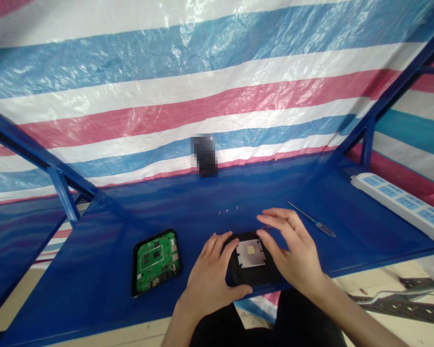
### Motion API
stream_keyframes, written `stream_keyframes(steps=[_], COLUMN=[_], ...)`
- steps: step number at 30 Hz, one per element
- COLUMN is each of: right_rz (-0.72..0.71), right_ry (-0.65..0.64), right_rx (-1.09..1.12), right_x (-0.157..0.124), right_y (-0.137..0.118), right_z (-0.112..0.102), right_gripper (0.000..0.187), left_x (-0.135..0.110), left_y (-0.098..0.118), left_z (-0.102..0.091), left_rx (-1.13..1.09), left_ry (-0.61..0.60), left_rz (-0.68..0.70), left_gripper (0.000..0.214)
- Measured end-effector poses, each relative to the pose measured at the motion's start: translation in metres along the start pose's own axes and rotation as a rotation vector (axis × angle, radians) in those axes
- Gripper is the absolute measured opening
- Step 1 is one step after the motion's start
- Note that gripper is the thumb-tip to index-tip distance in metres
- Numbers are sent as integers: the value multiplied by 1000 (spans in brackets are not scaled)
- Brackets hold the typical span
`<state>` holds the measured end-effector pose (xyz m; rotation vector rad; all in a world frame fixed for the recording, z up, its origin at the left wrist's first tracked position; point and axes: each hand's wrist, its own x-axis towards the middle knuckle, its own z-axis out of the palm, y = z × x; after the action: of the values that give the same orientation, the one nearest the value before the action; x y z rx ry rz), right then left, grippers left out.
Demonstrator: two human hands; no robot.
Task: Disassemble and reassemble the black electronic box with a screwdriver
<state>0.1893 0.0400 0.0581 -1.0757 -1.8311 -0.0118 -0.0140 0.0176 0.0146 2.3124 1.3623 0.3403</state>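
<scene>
The person's left hand (211, 274) holds a black square casing (253, 272) with a metal plate (250, 253) on top, while the right hand (289, 246) curves over its far corner. On the blue surface (188, 193), a green circuit board (155, 262) sits in a black tray (134, 274) nearby; three tiny screws (227, 210) and a screwdriver (311, 220) lie just beyond the hands.

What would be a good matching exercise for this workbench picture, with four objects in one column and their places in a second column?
Objects:
1. black housing with a metal plate
2. green circuit board
3. thin screwdriver
4. three tiny screws

Places:
A. beyond the hands, in a short row
B. between the left hand and the right hand
C. right of the hands, lying diagonally
D. left of the hands, in a black case on the blue table

Pairs: 1-B, 2-D, 3-C, 4-A
</scene>
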Motion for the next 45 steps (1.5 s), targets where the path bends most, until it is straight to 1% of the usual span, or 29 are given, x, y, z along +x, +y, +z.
stream_keyframes(steps=[1, 3, 7, 9, 11, 14, 16, 19, 21, 24, 26, 29, 31, 34, 36, 39, 41, 45], right_rz=[-11, -20, 24, 18, -14, -39, -39, -51, -61, -64, -58, -23, -24, -55, -47, -13, -18, -59], right_ry=[26, 37, -20, -43, -27, 32, 20, -35, -33, 23, 21, -27, -17, 38, 36, -10, -16, 63], right_rx=[-9, -2, 19, 31, 39, 34, 39, 50, 43, 19, 9, 15, 19, 11, -1, -17, -21, -53], right_x=[1, 2, 3, 3, 3, 4, 4, 4, 3, 3, 4, 5, 5, 4, 4, 3, 3, 2], right_y=[0, 0, -3, -4, -4, -2, -2, -1, -1, 0, -1, -2, -2, -2, -1, -2, -2, 0], right_z=[-1, -2, -4, -4, -5, -4, -4, -5, -5, -5, -6, -7, -7, -6, -6, -6, -6, -4], right_gripper=[15, 15, 24, 24, 20, 15, 19, 29, 24, 16, 20, 27, 23, 16, 20, 27, 26, 18], left_x=[0, 0, -1, -2, -3, -3, -2, -2, -2, -2, -2, -3, -3, -3, -3, -2, -2, -2], left_y=[0, 0, -1, -1, -1, 0, 1, 0, -1, -2, -2, -3, -3, -3, -3, -3, -3, -3], left_z=[0, 0, 1, 2, 2, 1, 0, 0, 1, 3, 3, 4, 4, 4, 4, 4, 4, 3], left_rx=[-2, -8, -21, -21, -14, -1, 1, 1, 3, 12, 10, -4, -7, -10, -17, -15, -4, 11], left_ry=[0, 3, 16, 17, 14, 9, 10, 21, 29, 29, 30, 42, 43, 40, 43, 41, 35, 28], left_rz=[-4, -5, 3, 7, 6, 4, 6, 11, 19, 27, 26, 29, 30, 30, 32, 32, 28, 27], left_gripper=[87, 87, 86, 86, 87, 86, 86, 86, 86, 86, 87, 87, 87, 87, 86, 85, 85, 87])
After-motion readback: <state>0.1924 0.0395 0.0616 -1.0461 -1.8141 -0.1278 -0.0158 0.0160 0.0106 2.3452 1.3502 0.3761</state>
